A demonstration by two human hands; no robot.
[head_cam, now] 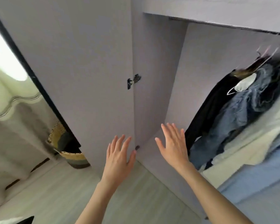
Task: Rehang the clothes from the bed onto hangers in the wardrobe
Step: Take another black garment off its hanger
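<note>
While both hands, left hand (119,156) and right hand (173,146), reach out spread and empty, the wardrobe (176,70) stands open; blurred hanging clothes (242,104) at three o'clock, hangers barely discernible, bed unseen.

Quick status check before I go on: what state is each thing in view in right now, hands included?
Left hand: open, fingers spread, holding nothing.
Right hand: open, fingers spread, holding nothing.
Wardrobe door: swung open.
Wardrobe: open, left part of the hanging space bare.
Dark garment: hanging on the right.
Denim clothes: hanging beside the dark garment.
White hanger: among the hung clothes.
Woven basket: upright on the floor.
</note>
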